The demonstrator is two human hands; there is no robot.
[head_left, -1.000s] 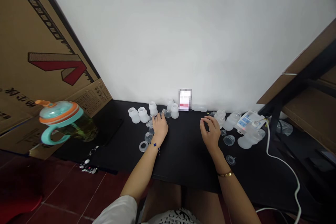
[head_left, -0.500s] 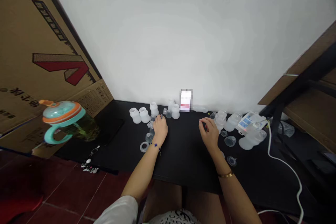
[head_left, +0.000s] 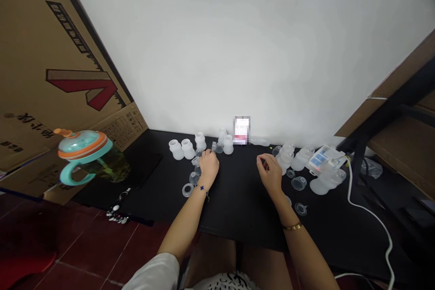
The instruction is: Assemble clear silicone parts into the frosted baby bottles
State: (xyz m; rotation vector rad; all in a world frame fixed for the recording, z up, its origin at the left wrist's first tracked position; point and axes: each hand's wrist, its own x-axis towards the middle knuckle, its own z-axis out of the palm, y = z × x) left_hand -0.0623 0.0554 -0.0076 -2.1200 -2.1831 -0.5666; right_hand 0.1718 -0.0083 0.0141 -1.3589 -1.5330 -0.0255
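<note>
My left hand (head_left: 208, 166) rests on the black tabletop (head_left: 238, 199) among small clear plastic parts (head_left: 195, 176), its fingers curled down onto something I cannot make out. A clear ring (head_left: 187, 189) lies just left of its wrist. My right hand (head_left: 271, 173) hovers palm-down to the right, fingers bent and slightly apart, holding nothing I can see. Frosted white bottle-shaped pieces (head_left: 181, 148) stand in a row behind the left hand. More translucent bottles (head_left: 288, 155) and clear caps (head_left: 298, 183) lie right of the right hand.
A large cardboard box (head_left: 50, 86) leans at the left, with a teal and orange lidded cup (head_left: 84, 154) in front. A white device with a blue label (head_left: 322, 158) and a white cable (head_left: 367, 210) sit at the right, beside a dark shelf frame (head_left: 390, 113).
Both hands have barely shifted; the right hand drew slightly left and inward. The view drifted a little to the right. Nothing was visibly picked up or put down.
</note>
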